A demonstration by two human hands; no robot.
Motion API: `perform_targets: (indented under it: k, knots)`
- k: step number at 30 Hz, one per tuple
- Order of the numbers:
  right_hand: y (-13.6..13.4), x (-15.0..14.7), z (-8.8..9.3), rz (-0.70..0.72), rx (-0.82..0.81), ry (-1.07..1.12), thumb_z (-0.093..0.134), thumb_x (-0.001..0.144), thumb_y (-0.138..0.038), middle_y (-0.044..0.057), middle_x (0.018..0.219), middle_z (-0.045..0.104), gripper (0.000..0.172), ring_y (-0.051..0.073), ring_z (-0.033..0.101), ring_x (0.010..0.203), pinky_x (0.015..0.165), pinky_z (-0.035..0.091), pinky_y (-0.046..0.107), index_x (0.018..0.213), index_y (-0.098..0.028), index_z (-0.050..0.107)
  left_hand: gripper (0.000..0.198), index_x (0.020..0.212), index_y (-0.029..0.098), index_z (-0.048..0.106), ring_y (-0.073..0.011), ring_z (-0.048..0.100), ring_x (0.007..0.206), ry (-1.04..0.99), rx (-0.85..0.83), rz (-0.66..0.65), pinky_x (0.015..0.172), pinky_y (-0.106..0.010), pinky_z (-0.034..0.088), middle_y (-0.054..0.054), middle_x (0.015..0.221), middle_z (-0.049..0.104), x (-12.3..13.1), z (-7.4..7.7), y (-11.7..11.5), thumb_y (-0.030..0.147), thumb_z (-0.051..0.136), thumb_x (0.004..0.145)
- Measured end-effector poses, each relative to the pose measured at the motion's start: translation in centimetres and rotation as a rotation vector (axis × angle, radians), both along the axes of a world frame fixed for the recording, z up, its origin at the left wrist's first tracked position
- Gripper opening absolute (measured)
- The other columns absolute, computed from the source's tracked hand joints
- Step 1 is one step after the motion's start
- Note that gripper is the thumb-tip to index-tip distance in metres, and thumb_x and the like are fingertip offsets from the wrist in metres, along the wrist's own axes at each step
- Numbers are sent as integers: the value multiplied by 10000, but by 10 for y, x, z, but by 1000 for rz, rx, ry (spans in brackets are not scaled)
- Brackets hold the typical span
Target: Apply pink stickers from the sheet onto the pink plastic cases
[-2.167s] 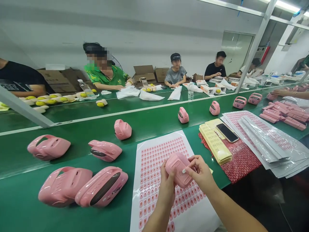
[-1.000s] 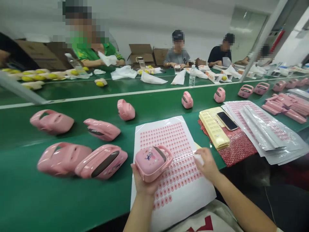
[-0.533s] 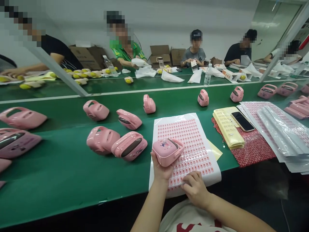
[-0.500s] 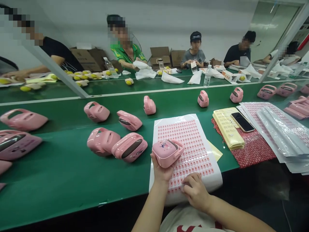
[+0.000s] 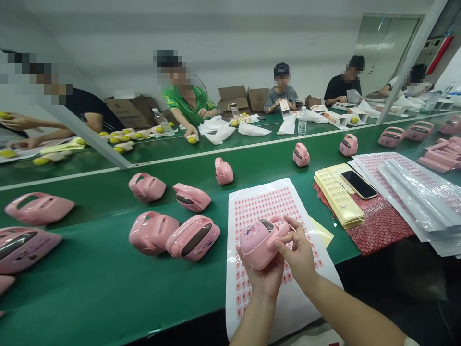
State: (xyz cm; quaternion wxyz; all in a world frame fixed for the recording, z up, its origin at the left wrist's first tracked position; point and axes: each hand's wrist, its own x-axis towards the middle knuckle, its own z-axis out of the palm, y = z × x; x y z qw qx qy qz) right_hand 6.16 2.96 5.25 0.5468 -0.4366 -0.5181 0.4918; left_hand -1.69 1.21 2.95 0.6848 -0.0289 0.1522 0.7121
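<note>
A small pink portable speaker (image 5: 257, 242), with a carry handle and a print on its front, is held just above the sticker sheet (image 5: 264, 192). My left hand (image 5: 264, 276) grips it from below, closed around its base. The thumb and fingers of my right hand (image 5: 297, 247) are closed at the side of its handle; whether a small sticker is between them I cannot tell. Rows of small pink stickers cover the white sheet, whose near end hangs over the table edge. Left of the sheet lie two more pink speakers, one tilted (image 5: 194, 238) against the other (image 5: 153, 233).
More pink speakers line the green table (image 5: 108, 283) and belt. On the right, a phone (image 5: 359, 184) and yellow label sheets (image 5: 338, 197) lie on red bubble wrap (image 5: 382, 226), beside more sticker sheets (image 5: 421, 192). Across the belt, several people handle items; a bottle (image 5: 302, 122) stands there.
My right hand has risen from the sticker sheet to the speaker's handle. My left hand has turned the speaker and shifted it right. Across the table, the person in green has reached for a yellow-ended item.
</note>
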Motion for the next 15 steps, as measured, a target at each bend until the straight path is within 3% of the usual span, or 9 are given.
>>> perform_targets:
  k: [9, 15]
  knots:
    - [3, 4, 0, 6, 142, -113, 641, 690, -250, 59, 1118, 520, 172, 235, 413, 1135, 958, 326, 433, 558, -217, 537, 649, 1124, 172, 505, -145, 529, 997, -61, -21, -6, 779, -128, 448, -78, 1079, 593, 2, -2, 0, 626, 526, 660]
    - [6, 6, 2, -5, 435, -221, 619, 727, -208, 52, 1009, 573, 176, 226, 489, 1029, 910, 377, 428, 579, -224, 526, 731, 1239, 148, 402, -134, 553, 926, -70, 23, -59, 746, -112, 457, -96, 1083, 592, 0, 2, -2, 584, 544, 670]
